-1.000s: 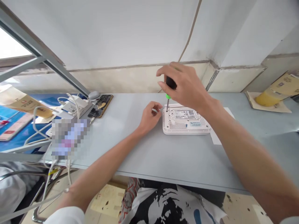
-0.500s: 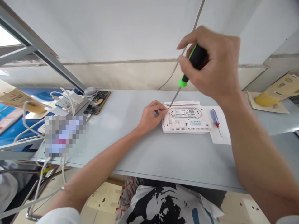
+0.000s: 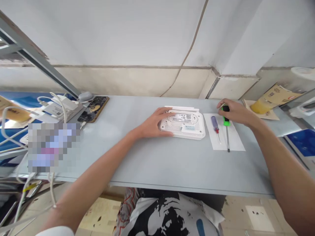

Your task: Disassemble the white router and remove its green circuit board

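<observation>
A white router (image 3: 200, 129) lies on the grey table with its vented, labelled underside up. My left hand (image 3: 154, 124) wraps its left end, fingers over the top and thumb along the near edge. To the right, my right hand (image 3: 235, 112) has its fingers around the black handle of a green-and-black screwdriver (image 3: 227, 137). The screwdriver's shaft points toward me over a white sheet of paper (image 3: 236, 141). Beside it on the paper rests a smaller screwdriver (image 3: 214, 124) with a clear purple handle.
At the left are a dark-cased phone (image 3: 94, 109), a white power strip with cables (image 3: 57, 109) and a blurred-out patch (image 3: 52, 147). A cup of yellow drink (image 3: 262, 105) lies or leans at the right. A wall (image 3: 123, 80) borders the table's far side.
My right hand has brought the green-and-black screwdriver from above the router down to the paper on the right. My left hand has spread from the router's corner to around its left end.
</observation>
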{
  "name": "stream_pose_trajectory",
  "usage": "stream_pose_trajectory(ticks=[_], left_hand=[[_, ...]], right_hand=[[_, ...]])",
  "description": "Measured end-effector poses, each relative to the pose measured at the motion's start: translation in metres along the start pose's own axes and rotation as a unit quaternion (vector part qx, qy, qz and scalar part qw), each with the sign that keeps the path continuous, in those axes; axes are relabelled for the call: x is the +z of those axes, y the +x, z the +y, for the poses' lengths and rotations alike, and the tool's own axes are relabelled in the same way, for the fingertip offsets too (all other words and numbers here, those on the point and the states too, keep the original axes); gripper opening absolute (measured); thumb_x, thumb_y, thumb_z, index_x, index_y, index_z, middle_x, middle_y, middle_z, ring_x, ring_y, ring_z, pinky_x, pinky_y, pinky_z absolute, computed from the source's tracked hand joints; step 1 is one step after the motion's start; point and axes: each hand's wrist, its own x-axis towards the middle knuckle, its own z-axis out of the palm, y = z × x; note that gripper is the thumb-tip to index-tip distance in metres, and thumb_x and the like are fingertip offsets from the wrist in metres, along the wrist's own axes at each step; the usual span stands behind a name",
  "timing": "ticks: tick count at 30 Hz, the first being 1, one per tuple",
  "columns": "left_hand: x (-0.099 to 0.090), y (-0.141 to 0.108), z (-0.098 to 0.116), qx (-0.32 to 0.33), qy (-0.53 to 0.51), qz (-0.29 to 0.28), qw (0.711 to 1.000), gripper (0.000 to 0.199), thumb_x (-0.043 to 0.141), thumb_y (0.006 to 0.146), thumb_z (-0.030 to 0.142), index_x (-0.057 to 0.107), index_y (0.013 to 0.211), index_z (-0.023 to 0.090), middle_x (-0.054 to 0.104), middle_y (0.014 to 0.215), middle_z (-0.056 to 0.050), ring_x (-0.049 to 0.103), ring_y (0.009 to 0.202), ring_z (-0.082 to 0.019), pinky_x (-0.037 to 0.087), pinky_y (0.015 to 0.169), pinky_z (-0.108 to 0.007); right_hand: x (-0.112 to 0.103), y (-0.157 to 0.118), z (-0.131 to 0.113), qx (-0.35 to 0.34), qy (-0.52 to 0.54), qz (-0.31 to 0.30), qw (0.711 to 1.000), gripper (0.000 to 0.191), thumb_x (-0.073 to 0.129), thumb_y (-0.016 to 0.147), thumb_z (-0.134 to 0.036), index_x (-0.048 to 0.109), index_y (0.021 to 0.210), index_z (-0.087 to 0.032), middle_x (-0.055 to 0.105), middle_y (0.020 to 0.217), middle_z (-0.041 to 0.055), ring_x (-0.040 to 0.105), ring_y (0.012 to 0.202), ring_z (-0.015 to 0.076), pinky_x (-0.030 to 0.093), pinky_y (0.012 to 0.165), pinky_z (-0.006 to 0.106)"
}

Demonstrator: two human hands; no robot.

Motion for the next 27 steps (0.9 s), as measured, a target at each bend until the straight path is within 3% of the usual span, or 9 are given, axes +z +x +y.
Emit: stream_pose_trajectory(ticks=[3,6,10,15,20,23,25,27], left_hand=[[-0.019,-0.002,-0.012,-0.017,-0.013,-0.028,0.999,0.085,0.087,0.081,0.054,0.053,0.157,0.038,0.033,0.174,-0.006,0.02,0.164,-0.037,0.025,0.132,-0.064],[-0.027,-0.004,-0.02,-0.036,-0.018,-0.048,0.998,0.086,0.086,0.082,0.056,0.051,0.159,0.04,0.026,0.177,-0.005,0.02,0.165,-0.036,0.023,0.134,-0.062],[-0.024,-0.004,-0.019,-0.032,-0.011,-0.03,0.999,0.091,0.088,0.079,0.057,0.05,0.16,0.039,0.03,0.175,-0.008,0.023,0.163,-0.038,0.029,0.132,-0.061],[-0.011,-0.004,-0.008,-0.036,0.002,0.002,0.999,0.102,0.089,0.075,0.062,0.044,0.163,0.037,0.036,0.168,-0.012,0.022,0.161,-0.04,0.028,0.131,-0.064],[-0.004,-0.002,-0.006,-0.036,0.007,0.013,0.999,0.102,0.086,0.078,0.064,0.039,0.165,0.037,0.036,0.169,-0.012,0.018,0.163,-0.039,0.026,0.132,-0.065],[-0.01,-0.001,-0.015,-0.041,0.005,0.004,0.999,0.094,0.083,0.081,0.066,0.046,0.162,0.038,0.032,0.173,-0.009,0.015,0.164,-0.039,0.025,0.132,-0.065],[-0.02,-0.002,-0.024,-0.043,0.008,-0.001,0.999,0.088,0.081,0.082,0.067,0.051,0.159,0.039,0.025,0.177,-0.005,0.01,0.166,-0.039,0.022,0.132,-0.065],[-0.03,-0.003,-0.032,-0.054,0.013,-0.001,0.998,0.081,0.078,0.085,0.069,0.055,0.156,0.039,0.022,0.179,-0.003,0.013,0.166,-0.039,0.02,0.133,-0.064]], right_hand=[[0.012,-0.004,0.003,-0.004,-0.063,-0.026,0.998,0.034,0.06,0.081,-0.031,0.068,0.112,-0.023,0.071,0.092,0.0085,0.066,0.087,0.0275,0.048,0.076,0.039],[0.011,-0.009,-0.001,-0.033,-0.108,-0.01,0.994,0.039,0.057,0.087,-0.035,0.071,0.121,-0.024,0.068,0.109,0.0138,0.064,0.107,0.0318,0.048,0.088,0.042],[0.001,-0.022,-0.026,-0.019,-0.141,0.064,0.988,0.038,0.05,0.095,-0.04,0.073,0.123,-0.026,0.065,0.13,0.0167,0.065,0.097,0.0319,0.045,0.076,0.043],[0.006,-0.034,-0.059,-0.003,-0.21,0.007,0.978,0.039,0.047,0.099,-0.046,0.071,0.122,-0.025,0.076,0.093,0.0098,0.066,0.085,0.0313,0.035,0.066,0.038],[0.026,-0.034,-0.06,-0.028,-0.305,-0.02,0.952,0.041,0.044,0.101,-0.039,0.071,0.126,-0.02,0.076,0.101,0.0157,0.068,0.081,0.0312,0.029,0.062,0.037],[0.023,-0.033,-0.06,-0.042,-0.238,-0.019,0.97,0.033,0.047,0.098,-0.029,0.076,0.109,-0.018,0.075,0.088,0.0137,0.068,0.079,0.029,0.036,0.062,0.038],[0.017,-0.034,-0.064,-0.063,-0.093,0.024,0.993,0.026,0.053,0.097,-0.031,0.077,0.099,-0.021,0.073,0.077,0.0081,0.067,0.072,0.0246,0.043,0.065,0.037],[0.012,-0.038,-0.072,-0.071,0.106,0.086,0.988,0.022,0.06,0.097,-0.038,0.076,0.098,-0.024,0.069,0.069,0.0023,0.063,0.06,0.0197,0.048,0.061,0.036]])
